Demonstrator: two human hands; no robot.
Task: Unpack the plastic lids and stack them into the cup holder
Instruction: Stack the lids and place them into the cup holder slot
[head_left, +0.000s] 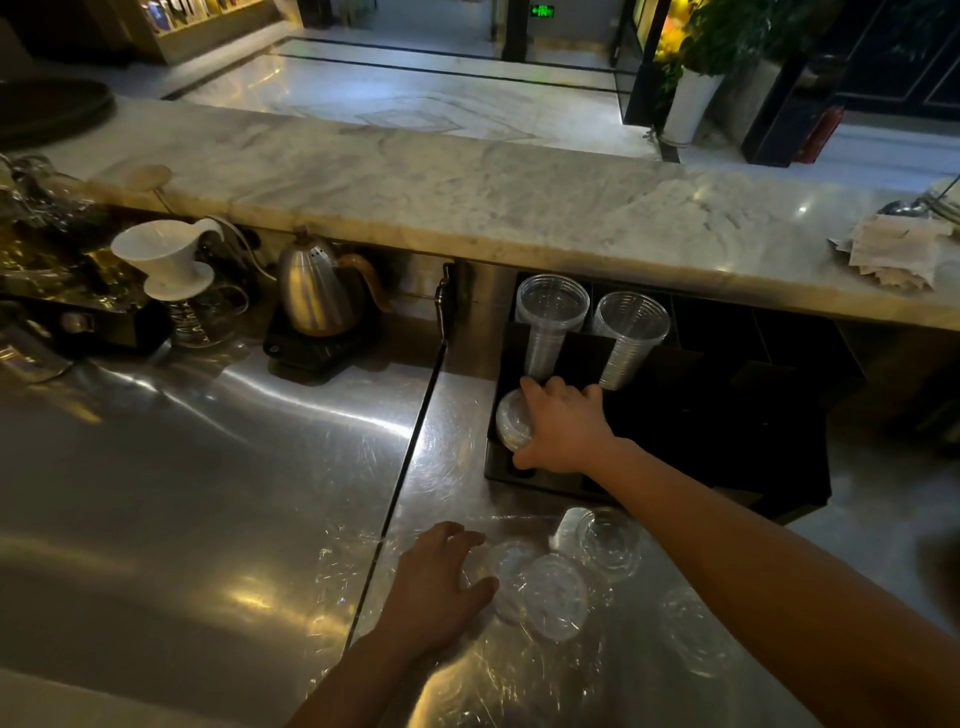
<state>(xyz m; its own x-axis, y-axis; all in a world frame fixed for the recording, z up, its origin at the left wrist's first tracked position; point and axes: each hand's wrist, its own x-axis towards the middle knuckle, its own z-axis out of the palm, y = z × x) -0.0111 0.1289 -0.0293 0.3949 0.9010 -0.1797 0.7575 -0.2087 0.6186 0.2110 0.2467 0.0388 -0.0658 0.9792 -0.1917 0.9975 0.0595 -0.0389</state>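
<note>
The right hand (563, 423) grips a stack of clear round lids (511, 421) at the black holder's (675, 447) near-left slot. The left hand (434, 577) lies open, fingers touching loose lids (550, 592) in crinkled wrap on the scuffed steel desk (208, 493). Ribbed cups (631, 332) stand behind, under a marble ledge (441, 197).

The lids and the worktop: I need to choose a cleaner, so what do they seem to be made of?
The lids look like thin clear plastic, glossy: the counter shows through them and their rims catch glints. The worktop looks like brushed stainless steel: grey, with fine swirl scratches and streaked reflections. The raised ledge behind appears polished marble, though it could be an imitation.
</note>
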